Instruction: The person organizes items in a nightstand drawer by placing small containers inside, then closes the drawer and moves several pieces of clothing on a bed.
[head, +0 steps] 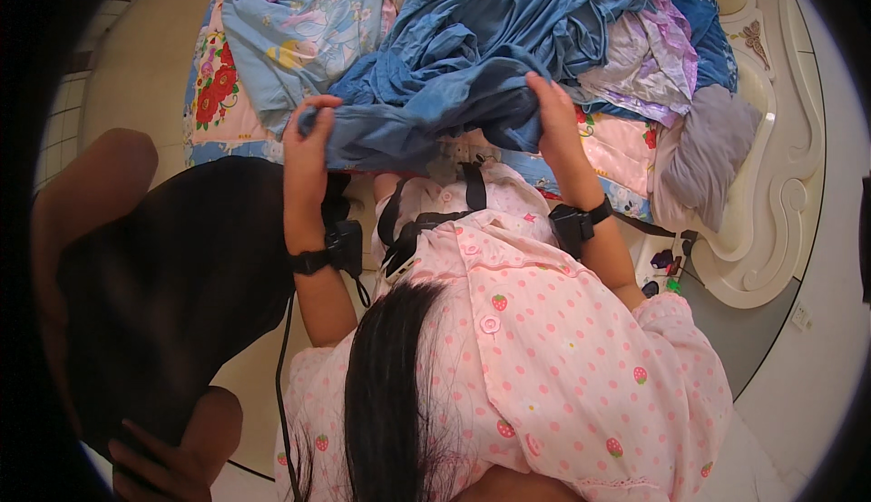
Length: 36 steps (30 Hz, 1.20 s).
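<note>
A large crumpled blue cloth (435, 111) stretches between my two hands over the near edge of the bed. My left hand (309, 131) grips one end of it, thumb on top and fingers curled behind. At the other side my right hand (554, 111) pinches the cloth's edge, where the fabric hangs in a loose, darker fold. The rest of the blue cloth lies heaped on the bed beyond. Its full shape is hidden in the folds.
Left of the blue cloth lies a light blue printed cover (306, 46). A lilac-edged sheet (636, 63) and a grey pillow (714, 152) lie near the cream headboard (769, 162). A person in black clothing (197, 257) is close on my left. A black cable (282, 379) hangs beside me.
</note>
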{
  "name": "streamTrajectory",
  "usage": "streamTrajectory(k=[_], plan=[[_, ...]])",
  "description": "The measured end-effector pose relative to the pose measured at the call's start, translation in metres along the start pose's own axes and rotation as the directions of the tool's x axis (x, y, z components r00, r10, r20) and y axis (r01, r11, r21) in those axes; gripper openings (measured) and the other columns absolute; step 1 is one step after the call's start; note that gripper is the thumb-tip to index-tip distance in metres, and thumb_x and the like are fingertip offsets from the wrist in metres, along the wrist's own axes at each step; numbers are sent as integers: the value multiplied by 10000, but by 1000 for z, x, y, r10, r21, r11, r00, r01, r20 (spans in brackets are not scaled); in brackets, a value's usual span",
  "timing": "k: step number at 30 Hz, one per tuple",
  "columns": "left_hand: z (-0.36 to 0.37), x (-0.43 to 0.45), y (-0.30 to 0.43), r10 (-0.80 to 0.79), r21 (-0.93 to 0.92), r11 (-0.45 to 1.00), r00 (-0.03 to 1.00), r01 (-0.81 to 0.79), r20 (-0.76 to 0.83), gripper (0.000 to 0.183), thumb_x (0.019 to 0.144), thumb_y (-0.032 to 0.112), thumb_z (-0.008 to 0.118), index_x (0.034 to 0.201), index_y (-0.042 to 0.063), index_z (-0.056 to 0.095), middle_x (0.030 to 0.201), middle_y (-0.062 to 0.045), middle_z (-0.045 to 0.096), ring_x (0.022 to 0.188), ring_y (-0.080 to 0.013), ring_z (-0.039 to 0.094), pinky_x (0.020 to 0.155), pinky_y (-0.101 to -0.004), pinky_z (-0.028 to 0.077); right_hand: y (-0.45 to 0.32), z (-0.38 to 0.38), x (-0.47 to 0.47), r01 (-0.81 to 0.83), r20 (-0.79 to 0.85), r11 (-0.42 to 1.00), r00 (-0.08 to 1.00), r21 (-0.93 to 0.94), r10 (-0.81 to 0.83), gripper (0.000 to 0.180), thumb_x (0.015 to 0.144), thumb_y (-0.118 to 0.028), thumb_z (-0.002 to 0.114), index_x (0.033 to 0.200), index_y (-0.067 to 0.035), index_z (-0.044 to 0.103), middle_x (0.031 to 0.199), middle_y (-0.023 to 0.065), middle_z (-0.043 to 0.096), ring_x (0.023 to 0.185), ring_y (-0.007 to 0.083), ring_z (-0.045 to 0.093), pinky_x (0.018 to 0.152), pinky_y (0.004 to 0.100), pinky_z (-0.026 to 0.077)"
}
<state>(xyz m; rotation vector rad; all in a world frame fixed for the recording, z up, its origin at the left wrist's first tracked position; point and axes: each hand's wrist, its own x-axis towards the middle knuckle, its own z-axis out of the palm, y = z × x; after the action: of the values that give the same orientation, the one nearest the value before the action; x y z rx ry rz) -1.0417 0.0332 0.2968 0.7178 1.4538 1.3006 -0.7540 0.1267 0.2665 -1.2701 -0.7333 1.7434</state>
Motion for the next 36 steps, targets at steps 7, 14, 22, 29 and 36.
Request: streamTrajectory(k=[7, 14, 22, 29, 36], plan=[[-71, 13, 7, 116, -475, 776, 835, -415, -539, 177, 849, 40, 456, 1005, 86, 527, 957, -74, 557, 898, -193, 546, 798, -363, 466, -25, -71, 21, -97, -47, 899, 990, 427, 129, 313, 865, -228, 486, 1061, 14, 524, 1027, 147, 587, 921, 248, 576, 845, 360, 450], [3, 2, 30, 290, -437, 816, 922, -378, -256, 118, 844, -8, 490, 903, 75, 551, 905, -27, 538, 807, -118, 540, 690, -231, 451, -41, -53, 2, -147, 125, 835, 988, 529, 95, 321, 906, -236, 381, 1068, 6, 517, 1027, 150, 588, 905, 274, 585, 830, 394, 465], [88, -12, 32, 161, 56, 977, 881, -206, 444, 277, 761, -46, 495, 1013, 40, 573, 1003, -18, 546, 937, -86, 485, 836, -221, 375, -29, 17, -16, -352, 343, 764, 922, 540, 182, 301, 899, -263, 399, 998, -37, 572, 930, 103, 628, 841, 233, 613, 777, 375, 496], [105, -18, 24, 113, -140, 989, 826, -42, 552, 377, 759, 39, 581, 1123, 3, 493, 1102, -52, 495, 988, -111, 472, 886, -235, 352, -19, 33, -24, -352, 347, 731, 923, 584, 167, 324, 896, -277, 397, 1021, -26, 561, 991, 115, 613, 888, 251, 602, 831, 397, 472], [101, -17, 15, 38, 134, 983, 849, -128, 527, 359, 783, 107, 603, 1113, 18, 496, 1059, -39, 505, 896, -78, 494, 786, -204, 403, -17, 29, -22, -247, 257, 784, 960, 570, 115, 226, 856, -171, 432, 984, -40, 564, 970, 97, 616, 886, 237, 597, 853, 395, 455]])
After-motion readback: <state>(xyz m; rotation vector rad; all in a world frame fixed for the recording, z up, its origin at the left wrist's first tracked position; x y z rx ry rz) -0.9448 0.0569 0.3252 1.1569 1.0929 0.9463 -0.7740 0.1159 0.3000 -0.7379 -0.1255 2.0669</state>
